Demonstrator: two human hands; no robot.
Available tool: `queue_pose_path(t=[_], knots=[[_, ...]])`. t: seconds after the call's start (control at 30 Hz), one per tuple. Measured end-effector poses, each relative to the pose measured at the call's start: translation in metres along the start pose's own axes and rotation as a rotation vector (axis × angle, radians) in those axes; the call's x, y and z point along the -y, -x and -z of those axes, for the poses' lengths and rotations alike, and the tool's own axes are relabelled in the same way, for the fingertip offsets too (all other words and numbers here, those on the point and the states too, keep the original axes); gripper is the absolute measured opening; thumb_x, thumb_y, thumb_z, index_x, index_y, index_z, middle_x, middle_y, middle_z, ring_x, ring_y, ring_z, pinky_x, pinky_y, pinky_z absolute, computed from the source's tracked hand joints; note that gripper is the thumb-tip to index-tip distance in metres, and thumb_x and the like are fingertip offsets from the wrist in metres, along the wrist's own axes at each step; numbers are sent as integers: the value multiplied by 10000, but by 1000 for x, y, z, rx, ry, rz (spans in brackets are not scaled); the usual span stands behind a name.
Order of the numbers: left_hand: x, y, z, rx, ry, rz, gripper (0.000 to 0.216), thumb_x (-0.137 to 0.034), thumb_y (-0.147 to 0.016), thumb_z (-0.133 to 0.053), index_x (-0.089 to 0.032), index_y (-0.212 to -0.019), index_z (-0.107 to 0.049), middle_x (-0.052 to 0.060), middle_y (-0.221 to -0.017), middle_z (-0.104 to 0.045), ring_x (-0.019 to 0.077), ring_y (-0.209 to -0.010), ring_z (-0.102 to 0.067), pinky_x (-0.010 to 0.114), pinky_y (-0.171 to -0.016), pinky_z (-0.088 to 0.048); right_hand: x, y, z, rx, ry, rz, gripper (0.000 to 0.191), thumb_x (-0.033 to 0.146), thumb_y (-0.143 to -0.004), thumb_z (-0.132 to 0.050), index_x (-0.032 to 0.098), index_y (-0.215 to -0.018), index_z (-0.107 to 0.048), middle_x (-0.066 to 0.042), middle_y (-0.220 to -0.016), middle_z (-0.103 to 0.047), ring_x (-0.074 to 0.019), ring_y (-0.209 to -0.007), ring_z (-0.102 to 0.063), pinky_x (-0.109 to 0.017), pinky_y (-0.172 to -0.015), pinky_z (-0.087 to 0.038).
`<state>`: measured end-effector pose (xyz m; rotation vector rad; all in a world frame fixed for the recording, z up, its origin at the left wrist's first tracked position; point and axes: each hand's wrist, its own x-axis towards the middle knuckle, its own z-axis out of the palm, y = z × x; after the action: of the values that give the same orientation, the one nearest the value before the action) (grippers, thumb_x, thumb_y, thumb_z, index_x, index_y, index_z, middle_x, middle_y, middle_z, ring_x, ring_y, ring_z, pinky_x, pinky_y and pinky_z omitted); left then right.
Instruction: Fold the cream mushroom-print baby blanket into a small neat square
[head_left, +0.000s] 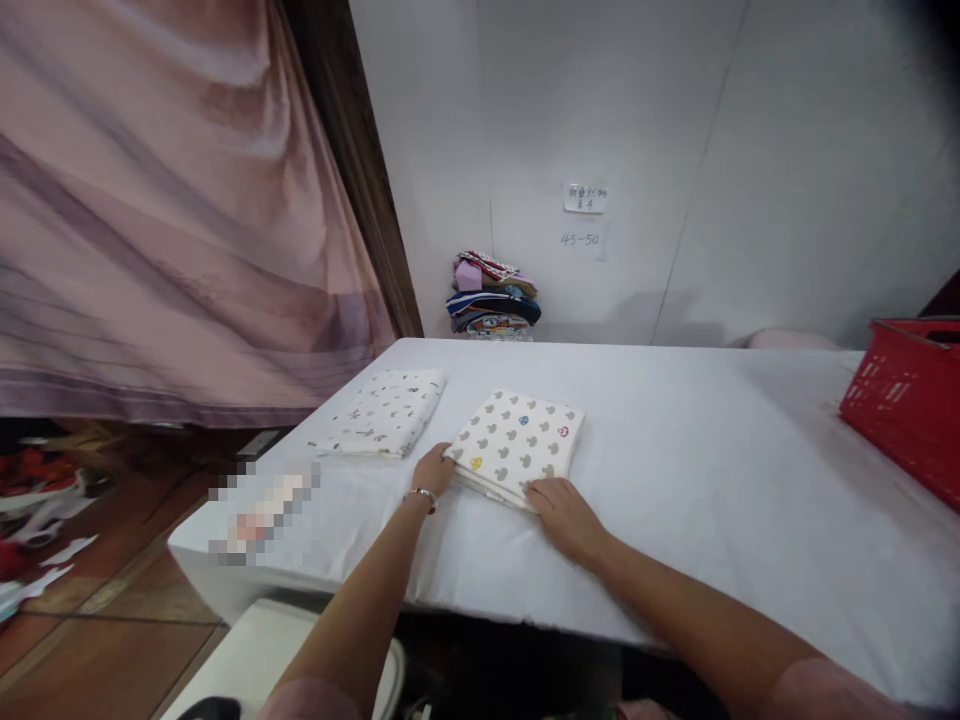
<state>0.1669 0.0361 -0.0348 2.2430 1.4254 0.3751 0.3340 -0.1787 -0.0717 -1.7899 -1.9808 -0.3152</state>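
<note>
A folded white cloth with grey mouse-head prints (521, 440) lies on the white table (675, 470). My left hand (433, 470), with a bracelet on the wrist, grips its near left corner, fingers curled on the edge. My right hand (564, 515) rests on its near right edge, fingers tucked at the fold. A second folded white cloth with small dark prints (386, 412) lies just to the left, untouched.
A red plastic basket (904, 400) stands at the table's right end. A pile of folded colourful clothes (491, 297) sits by the wall behind the table. A pink curtain (172, 210) hangs at left. Clutter lies on the wooden floor (45, 520).
</note>
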Motion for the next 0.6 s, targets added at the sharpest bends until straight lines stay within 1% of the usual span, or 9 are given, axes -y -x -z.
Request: queue_pose_path(t=[0.07,0.1,0.2,0.27,0.33,0.4,0.43,0.53,0.6], knots=[[-11,24,-6,43,-58,-31,329,-205,-816,-449,-200,-1131,-543,59,-965,-674,187,-911,-616,254,-763,-439,-27,17,15,54,-34,9,340,88,-863,-352,186,-1092,-583,-81,-1121,-598,-198,-1008,-523,-389,-878,-429],[-17,40,-11,70,-80,-74,324,-215,-811,-460,-195,-1126,-533,56,-908,-677,189,-869,-623,259,-737,-439,-42,28,23,85,-54,-12,336,113,-860,-361,197,-1097,-584,-74,-1126,-601,-203,-1025,-525,-403,-894,-429],[-36,89,-28,129,-81,-230,262,-275,-785,-507,-209,-1036,-540,27,-789,-658,199,-766,-621,279,-671,-438,-82,62,49,111,-68,-219,355,151,-834,-364,202,-1101,-593,-83,-1148,-598,-223,-1057,-530,-438,-917,-430],[-46,113,-38,76,-48,-268,228,-261,-759,-532,-214,-982,-538,24,-811,-640,197,-769,-608,287,-670,-442,-93,75,62,121,-75,-295,387,139,-804,-364,211,-1110,-590,-78,-1164,-589,-224,-1083,-521,-441,-935,-422],[-51,126,-46,-56,3,-285,240,-223,-731,-552,-212,-969,-525,41,-917,-614,203,-853,-586,296,-703,-453,-90,77,71,126,-77,-282,412,108,-761,-380,209,-1097,-595,-76,-1179,-577,-224,-1107,-503,-439,-954,-408],[-53,131,-51,-191,46,-322,274,-173,-720,-543,-213,-989,-511,60,-1016,-571,210,-946,-546,305,-746,-460,-78,69,76,121,-68,-233,407,79,-725,-398,192,-1057,-606,-85,-1155,-581,-225,-1087,-504,-433,-949,-407],[-53,132,-53,-230,56,-357,280,-146,-723,-524,-215,-994,-510,63,-1033,-554,210,-968,-530,309,-764,-460,-72,64,77,114,-61,-219,395,72,-722,-402,184,-1043,-605,-88,-1133,-587,-222,-1061,-514,-427,-939,-412],[-53,135,-56,-231,57,-484,279,-80,-731,-466,-222,-961,-535,59,-987,-543,202,-936,-521,325,-782,-460,-59,54,75,79,-47,-197,349,111,-768,-418,190,-1063,-589,-86,-1119,-583,-219,-1022,-524,-423,-915,-422],[-52,139,-55,-197,72,-509,273,-66,-720,-466,-224,-924,-556,50,-943,-545,193,-895,-529,326,-773,-464,-58,57,70,57,-56,-168,329,167,-803,-433,206,-1094,-582,-87,-1161,-564,-230,-1054,-511,-433,-922,-415]])
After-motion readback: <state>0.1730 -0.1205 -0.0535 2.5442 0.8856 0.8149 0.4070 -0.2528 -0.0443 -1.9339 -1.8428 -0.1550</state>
